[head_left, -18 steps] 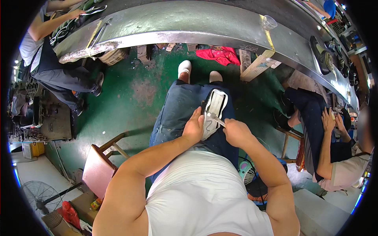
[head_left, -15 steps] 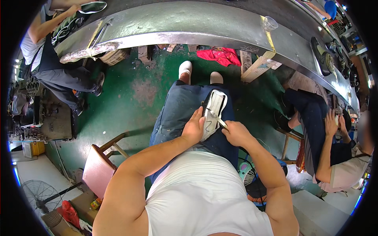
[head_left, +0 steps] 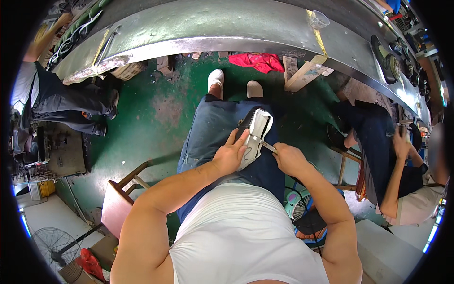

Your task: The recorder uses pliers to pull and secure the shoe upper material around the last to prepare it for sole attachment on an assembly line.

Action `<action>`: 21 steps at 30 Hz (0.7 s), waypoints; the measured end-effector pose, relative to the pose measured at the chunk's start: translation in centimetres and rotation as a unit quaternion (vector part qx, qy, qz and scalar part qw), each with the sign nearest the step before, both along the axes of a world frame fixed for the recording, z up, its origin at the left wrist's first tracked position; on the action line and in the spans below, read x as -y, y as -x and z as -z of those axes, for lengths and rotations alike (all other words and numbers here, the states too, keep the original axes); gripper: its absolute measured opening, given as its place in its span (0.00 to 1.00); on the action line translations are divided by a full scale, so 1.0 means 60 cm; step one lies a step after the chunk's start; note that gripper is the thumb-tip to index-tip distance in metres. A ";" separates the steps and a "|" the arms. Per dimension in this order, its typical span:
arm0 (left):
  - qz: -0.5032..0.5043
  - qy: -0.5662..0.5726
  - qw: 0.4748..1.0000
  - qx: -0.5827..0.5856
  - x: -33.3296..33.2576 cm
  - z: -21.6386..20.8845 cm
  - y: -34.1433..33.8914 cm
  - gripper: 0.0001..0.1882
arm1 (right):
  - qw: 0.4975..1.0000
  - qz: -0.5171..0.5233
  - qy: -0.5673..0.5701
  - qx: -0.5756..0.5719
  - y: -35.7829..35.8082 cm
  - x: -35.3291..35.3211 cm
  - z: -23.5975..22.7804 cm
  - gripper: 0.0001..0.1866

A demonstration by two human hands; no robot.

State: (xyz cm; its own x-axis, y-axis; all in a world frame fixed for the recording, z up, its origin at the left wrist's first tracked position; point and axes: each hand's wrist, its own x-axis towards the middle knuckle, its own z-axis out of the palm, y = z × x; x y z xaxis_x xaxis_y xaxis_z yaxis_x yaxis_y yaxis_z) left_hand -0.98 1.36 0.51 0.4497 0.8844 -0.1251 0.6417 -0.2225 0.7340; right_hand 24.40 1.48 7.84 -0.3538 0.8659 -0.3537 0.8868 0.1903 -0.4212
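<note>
A shoe upper (head_left: 259, 124) rests bottom up across my lap, its white underside framed by a dark, gathered edge. My left hand (head_left: 229, 155) grips it from the left, fingers along the dark side and thumb near the middle. In my right hand (head_left: 290, 159) is a slim metal hand tool (head_left: 267, 146). The tool's head lies across the middle of the white underside, close to my left fingertips. Its exact kind is too small to make out, and my fingers hide the handle's end.
A long metal workbench (head_left: 189, 28) runs ahead, with a clear plastic cup (head_left: 318, 20) on it. A co-worker (head_left: 404, 175) sits at the right; another (head_left: 52, 90) stands at the left. A wooden chair (head_left: 116, 203) and a fan (head_left: 54, 246) stand at the lower left.
The tool has swung flatter across the shoe, and my right hand has shifted slightly right. My left fingers have moved up beside the tool's head. The co-worker at the left has moved further left.
</note>
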 end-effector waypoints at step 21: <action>-0.037 -0.018 0.999 0.011 0.036 -0.015 0.021 0.38 | 0.996 0.014 0.079 -0.040 0.027 -0.044 -0.001 0.21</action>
State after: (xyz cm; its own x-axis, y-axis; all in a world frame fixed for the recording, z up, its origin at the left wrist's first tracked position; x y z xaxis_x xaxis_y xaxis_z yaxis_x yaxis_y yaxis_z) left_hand -2.27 -0.82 1.39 0.3846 0.9193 -0.0838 0.6418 -0.2011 0.7400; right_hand 22.78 4.12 7.91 -0.3631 0.8117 -0.4576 0.8535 0.0926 -0.5128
